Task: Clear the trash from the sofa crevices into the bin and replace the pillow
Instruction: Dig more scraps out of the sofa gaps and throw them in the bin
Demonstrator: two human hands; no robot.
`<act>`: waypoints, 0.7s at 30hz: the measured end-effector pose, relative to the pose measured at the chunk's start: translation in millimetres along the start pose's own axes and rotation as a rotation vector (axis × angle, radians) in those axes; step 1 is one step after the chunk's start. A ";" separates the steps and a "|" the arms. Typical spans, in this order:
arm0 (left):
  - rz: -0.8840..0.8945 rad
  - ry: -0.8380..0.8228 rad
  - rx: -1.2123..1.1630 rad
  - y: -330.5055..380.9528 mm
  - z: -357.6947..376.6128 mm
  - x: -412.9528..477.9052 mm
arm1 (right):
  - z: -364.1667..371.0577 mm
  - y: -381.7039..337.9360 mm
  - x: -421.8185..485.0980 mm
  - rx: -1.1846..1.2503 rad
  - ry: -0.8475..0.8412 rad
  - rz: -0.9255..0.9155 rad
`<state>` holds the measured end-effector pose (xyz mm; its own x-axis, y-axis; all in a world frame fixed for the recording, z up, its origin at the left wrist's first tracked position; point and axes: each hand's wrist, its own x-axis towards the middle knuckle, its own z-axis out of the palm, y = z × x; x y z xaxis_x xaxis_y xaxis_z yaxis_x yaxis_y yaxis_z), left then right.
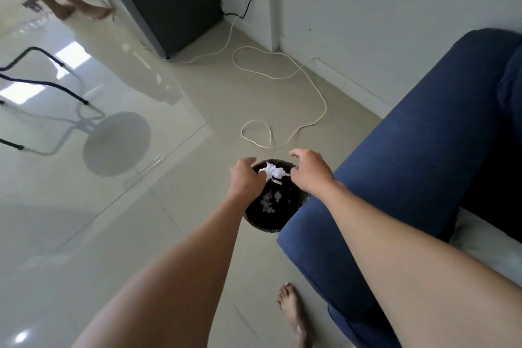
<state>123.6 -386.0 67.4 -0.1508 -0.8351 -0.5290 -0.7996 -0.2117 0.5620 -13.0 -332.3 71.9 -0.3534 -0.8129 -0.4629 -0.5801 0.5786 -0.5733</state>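
Trash: a crumpled white paper wad (273, 171), irregular, with torn points projecting from its edges; it sits between the two hands directly over the mouth of the bin (255, 217); whether either hand touches it cannot be told. Left hand (245, 178): palm down, fingers curled inward at the left edge of the wad, not closed into a fist. Right hand (309, 171): fingers spread and bent, palm down, thumb tip near the right edge of the wad; no grip on the paper is visible.

Bin: round, dark, standing on the floor (169, 234) against the end of the sofa armrest (409, 155); its right side is hidden behind the armrest; inside it, lower down, lie pale paper scraps (271, 202), smaller and dimmer than the wad above.

Sofa: blue fabric, along the right side of the view; a white patch (485, 237) shows on the seat area, and whether it is the pillow cannot be told.

Surroundings: a white cable (310, 82) loops over the glossy tiled floor beyond the bin; one bare foot (292, 311) stands beside the sofa base.
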 end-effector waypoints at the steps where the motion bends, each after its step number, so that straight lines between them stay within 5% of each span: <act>1: -0.005 -0.004 -0.002 0.7 -0.7 0.5 | -1.1 0.7 0.6 -0.001 0.004 0.010; 11: 0.146 -0.093 0.246 67.8 46.4 -16.3 | -56.6 56.4 -16.0 0.017 0.091 0.097; 21: 0.461 -0.260 0.558 197.9 189.7 -98.6 | -158.8 220.4 -83.0 0.147 0.270 0.312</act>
<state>-130.0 -249.2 110.1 -0.6169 -0.6161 -0.4898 -0.7870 0.4743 0.3946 -228.0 -147.7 91.3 -0.6856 -0.5748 -0.4467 -0.3118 0.7864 -0.5333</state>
